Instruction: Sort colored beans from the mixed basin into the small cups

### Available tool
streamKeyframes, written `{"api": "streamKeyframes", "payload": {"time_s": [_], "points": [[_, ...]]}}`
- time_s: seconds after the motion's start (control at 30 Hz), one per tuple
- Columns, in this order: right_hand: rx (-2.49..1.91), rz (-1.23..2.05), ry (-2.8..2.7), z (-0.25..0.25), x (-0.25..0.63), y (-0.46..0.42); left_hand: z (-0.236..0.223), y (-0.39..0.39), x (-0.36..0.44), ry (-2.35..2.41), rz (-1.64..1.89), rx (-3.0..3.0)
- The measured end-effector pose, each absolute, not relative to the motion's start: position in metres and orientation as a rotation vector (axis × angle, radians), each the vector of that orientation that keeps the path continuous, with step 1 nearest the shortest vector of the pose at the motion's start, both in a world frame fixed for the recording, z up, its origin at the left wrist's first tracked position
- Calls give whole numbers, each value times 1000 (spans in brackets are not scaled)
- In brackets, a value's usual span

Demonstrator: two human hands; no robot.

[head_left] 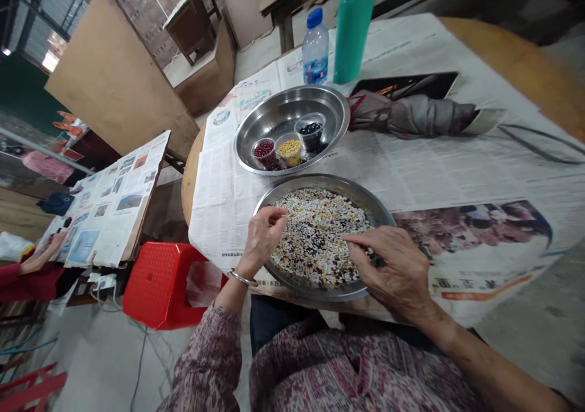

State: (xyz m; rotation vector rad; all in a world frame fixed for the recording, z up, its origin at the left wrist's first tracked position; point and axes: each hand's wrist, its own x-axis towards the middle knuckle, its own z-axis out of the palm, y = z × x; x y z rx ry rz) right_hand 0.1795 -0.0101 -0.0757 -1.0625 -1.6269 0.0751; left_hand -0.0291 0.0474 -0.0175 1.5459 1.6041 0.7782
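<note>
Head view: one metal basin [329, 293], round, no marked long axis, on the near edge of the counter [507, 64], directly before the wearer; contents, a mix of pale grains and red, yellow and black beans [315, 229], darkest about the middle. Left hand [264, 238], over the basin's left side, fingers curled and drawn toward the thumb; any bean in the pinch, cannot tell. Right hand [393, 266], over the right side, forefinger reaching leftward, thumb close below; whether it grips anything, cannot tell. Dark middle patch: between the two hands, right fingertip seemingly the nearer. Bracelet [242, 278], one, left wrist. Second basin [274, 119], just beyond the first, holding three clear cups: red beans [264, 150], yellow beans [289, 149], black beans [311, 130]. Behind it, one clear bottle [315, 52], blue cap, and one green bottle [354, 34], both upright. To its right, one folded umbrella [411, 113], lying crosswise. Newspaper [457, 168], spread beneath all. Red stool [155, 284], on the floor, left of the counter.
</note>
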Motion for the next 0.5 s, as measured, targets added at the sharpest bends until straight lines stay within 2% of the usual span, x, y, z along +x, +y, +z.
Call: {"api": "streamKeyframes", "payload": {"time_s": [0.17, 0.5], "points": [[-1051, 53, -1643, -76, 180, -9, -30, 52, -24, 1770, 568, 2160], [-1037, 57, -1644, -74, 180, -10, -36, 55, -25, 1791, 383, 2322]]}}
